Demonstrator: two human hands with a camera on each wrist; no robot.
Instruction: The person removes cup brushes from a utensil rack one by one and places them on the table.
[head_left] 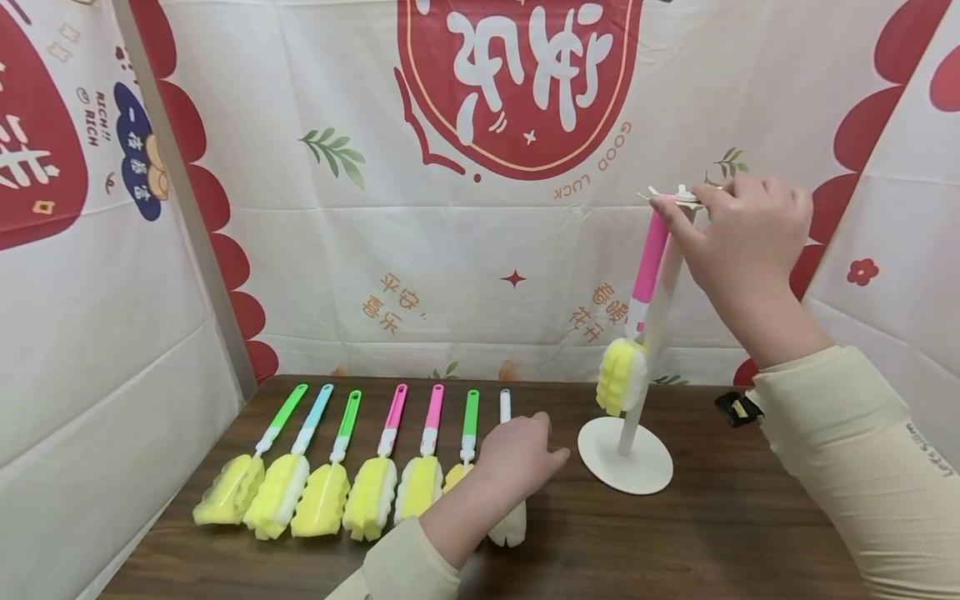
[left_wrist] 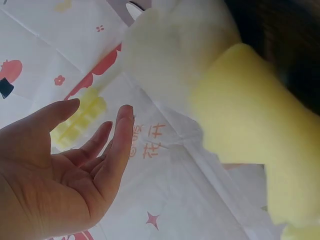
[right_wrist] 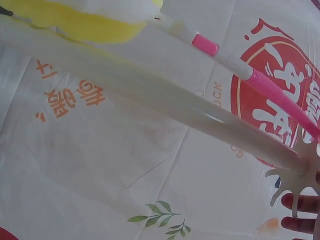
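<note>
My right hand (head_left: pixel 701 223) pinches the top of a pink-handled sponge brush (head_left: pixel 648 267) at the hook crown of a white stand (head_left: pixel 628 471). The brush hangs beside the pole, its yellow sponge head (head_left: pixel 621 377) just above the round base. In the right wrist view the pole (right_wrist: pixel 150 95) and the pink handle (right_wrist: pixel 280 95) run towards the hook crown (right_wrist: pixel 295 180), with my fingertips (right_wrist: pixel 300 215) below it. My left hand (head_left: pixel 525 454) hovers open over a white-handled brush (head_left: pixel 506 406) lying on the table. The left wrist view has its palm (left_wrist: pixel 65 165) spread beside a yellow sponge (left_wrist: pixel 250 130).
Several sponge brushes (head_left: pixel 322 492) with green, blue and pink handles lie side by side on the brown table (head_left: pixel 712 542), left of my left hand. A small black object (head_left: pixel 738 408) sits at the back right. Printed cloth walls (head_left: pixel 450 275) close the table in on three sides.
</note>
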